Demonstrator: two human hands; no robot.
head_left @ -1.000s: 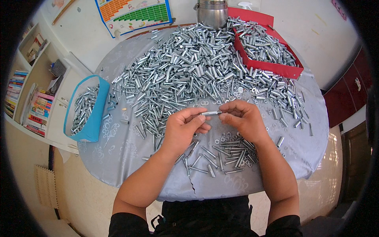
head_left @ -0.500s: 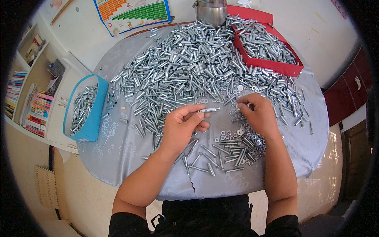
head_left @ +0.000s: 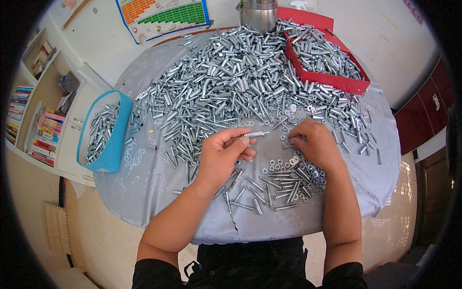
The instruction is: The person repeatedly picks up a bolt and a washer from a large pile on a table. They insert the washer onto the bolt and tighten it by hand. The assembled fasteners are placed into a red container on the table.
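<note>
My left hand (head_left: 224, 156) holds a short silver bolt (head_left: 256, 134) by its end, pointing right, above the grey tablecloth (head_left: 159, 192). My right hand (head_left: 313, 144) rests palm down just to the right of it, fingertips on the loose metal parts at the edge of the big heap of silver sleeves and bolts (head_left: 240, 82). Whether it pinches anything is hidden under the fingers. Below both hands lies a small pile of bolts, nuts and washers (head_left: 288, 180).
A blue bin (head_left: 118, 139) with metal parts hangs at the table's left edge. A red tray (head_left: 353, 84) full of sleeves sits at the back right, a steel pot (head_left: 260, 14) behind the heap. Shelves with books (head_left: 41, 135) stand at the left.
My right hand let go of the bolt's end and moved right and down onto the loose parts. My left hand kept the bolt and stayed in place.
</note>
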